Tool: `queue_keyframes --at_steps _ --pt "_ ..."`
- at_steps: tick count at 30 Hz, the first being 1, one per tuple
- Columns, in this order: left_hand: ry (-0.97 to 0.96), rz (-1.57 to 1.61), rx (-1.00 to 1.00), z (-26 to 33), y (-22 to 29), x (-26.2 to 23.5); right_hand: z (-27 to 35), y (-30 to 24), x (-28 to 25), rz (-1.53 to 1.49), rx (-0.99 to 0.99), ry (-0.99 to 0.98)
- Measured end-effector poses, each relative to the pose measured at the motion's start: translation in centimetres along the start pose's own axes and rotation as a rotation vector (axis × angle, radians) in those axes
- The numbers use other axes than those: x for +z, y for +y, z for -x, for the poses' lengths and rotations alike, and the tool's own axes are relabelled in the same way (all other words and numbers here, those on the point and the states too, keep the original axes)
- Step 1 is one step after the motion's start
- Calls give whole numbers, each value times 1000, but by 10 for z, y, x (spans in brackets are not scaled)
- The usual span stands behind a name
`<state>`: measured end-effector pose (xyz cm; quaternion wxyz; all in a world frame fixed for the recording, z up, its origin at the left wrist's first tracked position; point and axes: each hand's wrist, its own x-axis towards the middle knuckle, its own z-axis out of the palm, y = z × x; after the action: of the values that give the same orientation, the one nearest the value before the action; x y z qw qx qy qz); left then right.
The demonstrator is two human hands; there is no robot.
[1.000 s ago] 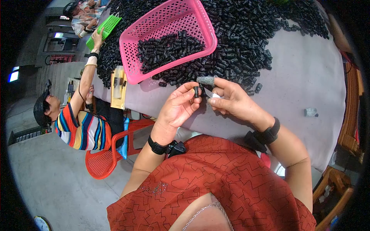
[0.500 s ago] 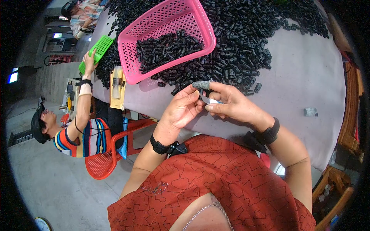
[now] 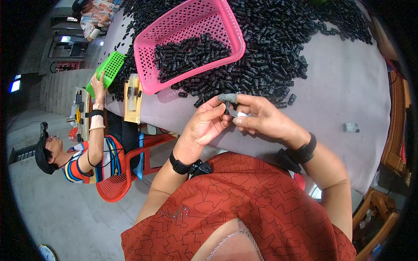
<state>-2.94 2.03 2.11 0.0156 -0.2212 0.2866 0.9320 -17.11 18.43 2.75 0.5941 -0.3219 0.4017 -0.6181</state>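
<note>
Pinches a small black part [image 3: 226, 109] between the thumb and forefinger of the left hand [image 3: 201, 124], with tips nearly together, above the near edge of the table [image 3: 326, 100]. Curls the other left fingers loosely below. Grips a small blade [image 3: 233, 112] by its white handle [image 3: 241, 115] in the right hand [image 3: 263, 115], closed around it, aiming from the right at the part. Stretches the right forefinger, in a grey cover [image 3: 228, 98], just over the part; cannot tell whether touching. Faces a pink basket [image 3: 242, 47] and a black pile [image 3: 274, 48] toward the far edge.
</note>
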Motion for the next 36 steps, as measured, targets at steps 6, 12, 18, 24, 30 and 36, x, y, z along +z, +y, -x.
queue_keyframes --at_steps 6,12,18,24,30,36 --pt "13 24 -13 0 -1 1 0 2 0 8 -2 8" --pt "-3 15 -18 -1 -4 0 -1 9 -6 37 -15 24" --pt "-7 7 10 -1 -4 -2 2 3 0 -74 17 -4" --pt "4 -8 34 -1 -4 -4 2 2 0 -44 23 -17" --pt "-28 -18 7 -3 -3 -4 0 6 -6 -63 25 -35" --pt "-88 32 23 -1 -3 -5 3 -2 1 -114 48 -38"
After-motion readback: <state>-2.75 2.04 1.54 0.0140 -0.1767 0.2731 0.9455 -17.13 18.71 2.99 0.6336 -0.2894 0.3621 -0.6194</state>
